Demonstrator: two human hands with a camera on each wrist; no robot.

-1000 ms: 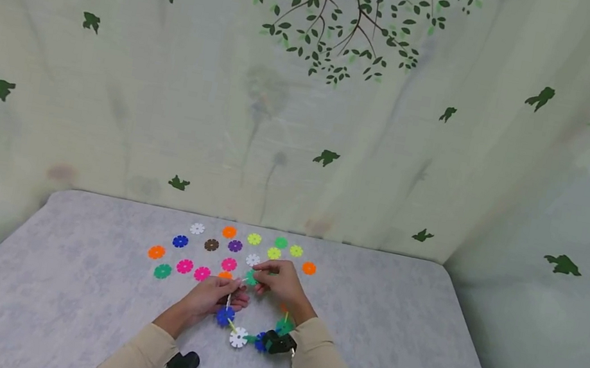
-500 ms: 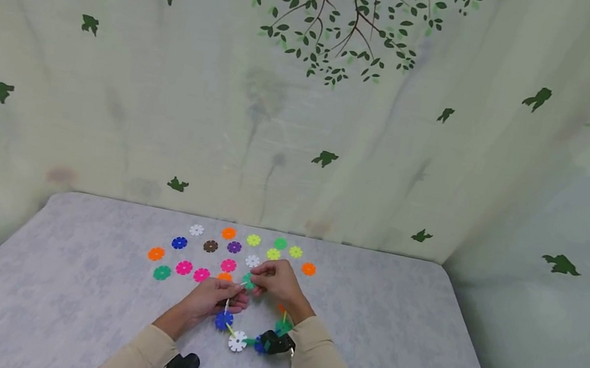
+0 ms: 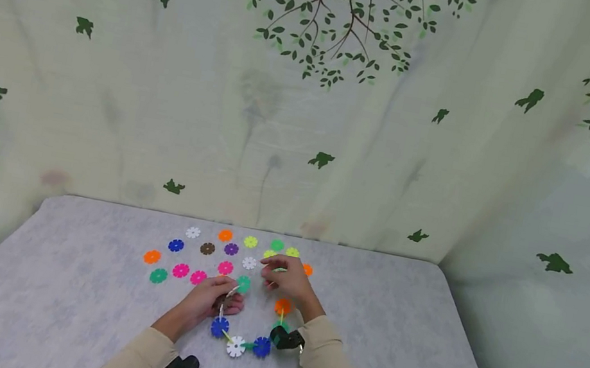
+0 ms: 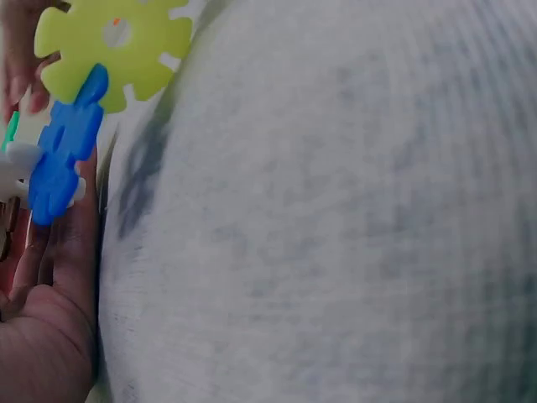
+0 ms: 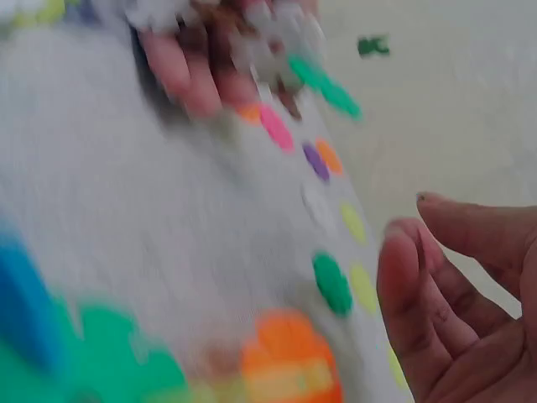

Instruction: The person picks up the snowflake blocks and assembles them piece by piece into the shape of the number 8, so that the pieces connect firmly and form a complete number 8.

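Observation:
My left hand grips one end of a chain of notched, flower-shaped plastic interlocking discs. A brown disc and white ones lie at its fingers, and a green disc juts out beyond the fingertips. From there the chain curves round through a blue disc, a white disc and another blue disc to an orange disc. My right hand hovers right of the green disc, thumb and fingers apart with nothing between them. In the left wrist view a yellow-green disc slots into the blue one.
Loose discs in several colours lie spread behind the hands, among them a pink disc, a purple disc and a white disc. They rest on a grey cloth-covered table. A printed curtain hangs behind it.
My right hand has let go of the green disc at the chain's end and drawn away to the right. The left hand keeps its hold, and the orange disc now shows fully.

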